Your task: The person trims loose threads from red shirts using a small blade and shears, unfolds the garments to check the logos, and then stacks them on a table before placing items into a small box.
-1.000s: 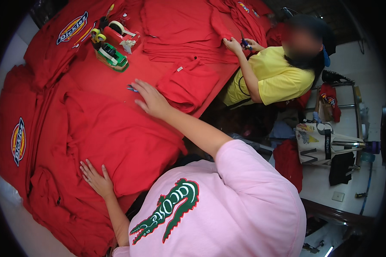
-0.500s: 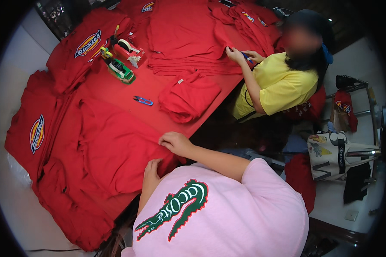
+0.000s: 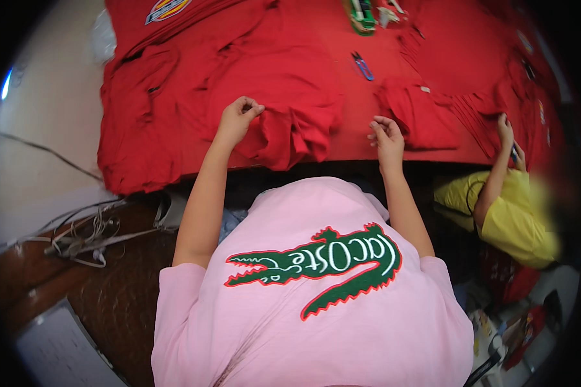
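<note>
A rumpled red shirt [image 3: 290, 122] lies in front of me, its near edge bunched and drooping at the table's edge. At its left side my left hand [image 3: 239, 119] is closed, thumb and fingertips pinching the cloth. To the right of the shirt, apart from it, my right hand [image 3: 388, 137] hovers over the table edge. Its fingers are loosely bent and apart, with nothing visible in them. Beyond it lie blue-handled thread snips [image 3: 363, 66]. A bundled red shirt [image 3: 423, 119] rests just right of my right hand.
Red garments cover the red table [image 3: 358, 97] at left and right. A green tape dispenser [image 3: 363, 18] stands at the back. A co-worker in a yellow shirt [image 3: 516, 219] handles stacked red cloth at right. Tangled cables [image 3: 90, 235] lie on the floor at lower left.
My view has turned, so the table now runs across the top. My hands have moved apart; the right one has come off the red shirt.
</note>
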### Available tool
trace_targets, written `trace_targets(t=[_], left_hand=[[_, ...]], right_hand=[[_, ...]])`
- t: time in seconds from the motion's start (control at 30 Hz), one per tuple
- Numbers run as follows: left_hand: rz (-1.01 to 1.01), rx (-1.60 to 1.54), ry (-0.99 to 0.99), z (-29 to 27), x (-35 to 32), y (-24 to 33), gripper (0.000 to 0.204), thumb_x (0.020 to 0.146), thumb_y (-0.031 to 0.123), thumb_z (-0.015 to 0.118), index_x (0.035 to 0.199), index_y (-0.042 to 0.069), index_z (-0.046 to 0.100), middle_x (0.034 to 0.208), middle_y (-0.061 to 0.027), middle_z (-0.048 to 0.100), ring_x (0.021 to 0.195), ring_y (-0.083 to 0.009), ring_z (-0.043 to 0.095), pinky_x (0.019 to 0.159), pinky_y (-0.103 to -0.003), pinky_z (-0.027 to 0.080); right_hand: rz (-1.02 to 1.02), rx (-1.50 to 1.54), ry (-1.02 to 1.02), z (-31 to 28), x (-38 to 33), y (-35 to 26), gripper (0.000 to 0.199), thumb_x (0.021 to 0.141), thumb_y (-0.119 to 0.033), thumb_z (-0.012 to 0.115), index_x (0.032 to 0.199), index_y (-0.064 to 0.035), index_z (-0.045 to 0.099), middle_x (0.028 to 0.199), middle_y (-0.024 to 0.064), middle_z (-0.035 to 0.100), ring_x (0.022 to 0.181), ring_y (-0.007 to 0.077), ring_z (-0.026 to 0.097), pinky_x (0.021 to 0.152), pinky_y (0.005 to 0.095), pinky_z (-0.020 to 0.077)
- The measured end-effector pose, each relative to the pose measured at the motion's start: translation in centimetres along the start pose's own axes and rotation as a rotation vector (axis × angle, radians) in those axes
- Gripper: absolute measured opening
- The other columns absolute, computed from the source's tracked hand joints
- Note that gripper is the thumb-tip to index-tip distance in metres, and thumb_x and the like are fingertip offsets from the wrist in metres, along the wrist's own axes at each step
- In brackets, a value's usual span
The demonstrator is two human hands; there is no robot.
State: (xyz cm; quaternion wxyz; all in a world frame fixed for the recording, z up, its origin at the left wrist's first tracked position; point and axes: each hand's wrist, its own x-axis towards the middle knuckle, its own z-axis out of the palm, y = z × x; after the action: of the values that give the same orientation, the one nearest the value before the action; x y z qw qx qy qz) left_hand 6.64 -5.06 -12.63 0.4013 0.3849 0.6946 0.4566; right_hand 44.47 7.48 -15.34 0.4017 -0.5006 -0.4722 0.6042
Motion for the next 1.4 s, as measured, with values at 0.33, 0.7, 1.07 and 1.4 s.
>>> trace_targets(t=[0.33,0.7,1.07,1.4], left_hand=[[0.368,0.611,0.132,4.3,-4.2,4.3,0.043,0.081,0.021,0.082,0.117,0.004,0.066,0.119,-0.0155,0.065,0.116,-0.0327,0.064,0.101,-0.042,0.049],[0.218,0.056,0.264,-0.7,2.6,9.8,0.017,0.099,0.017,0.066,0.102,0.000,0.066,0.087,-0.0067,0.069,0.084,-0.0120,0.060,0.080,-0.030,0.050],[0.774,-0.296,0.464,-19.4,-11.0,38.2,0.022,0.102,0.013,0.065,0.123,0.005,0.068,0.122,-0.0056,0.069,0.105,-0.0133,0.069,0.092,-0.027,0.056],[0.612,-0.140,0.286,-28.7,-24.0,37.1,0.014,0.103,0.010,0.058,0.113,0.008,0.068,0.119,0.0006,0.063,0.112,-0.0111,0.060,0.101,-0.030,0.046]], right_hand=[[-0.035,-0.384,-0.255,7.9,-2.3,1.7,0.053,0.089,-0.027,0.083,0.127,0.0000,0.057,0.100,0.0080,0.063,0.074,0.0100,0.059,0.065,0.0254,0.0505],[0.194,0.575,-0.298,11.8,2.6,-10.2,0.018,0.105,-0.016,0.062,0.118,-0.0030,0.058,0.102,0.0011,0.069,0.090,0.0117,0.067,0.078,0.0264,0.0532],[-1.066,-1.001,0.064,7.9,7.0,-28.9,0.019,0.090,-0.008,0.061,0.104,-0.0167,0.070,0.107,0.0076,0.067,0.095,0.0353,0.068,0.078,0.0468,0.0555],[-0.463,-0.475,-0.329,-0.6,5.2,-43.6,0.027,0.106,-0.028,0.056,0.121,-0.0132,0.072,0.073,-0.0010,0.067,0.053,0.0042,0.058,0.048,0.0203,0.0453]])
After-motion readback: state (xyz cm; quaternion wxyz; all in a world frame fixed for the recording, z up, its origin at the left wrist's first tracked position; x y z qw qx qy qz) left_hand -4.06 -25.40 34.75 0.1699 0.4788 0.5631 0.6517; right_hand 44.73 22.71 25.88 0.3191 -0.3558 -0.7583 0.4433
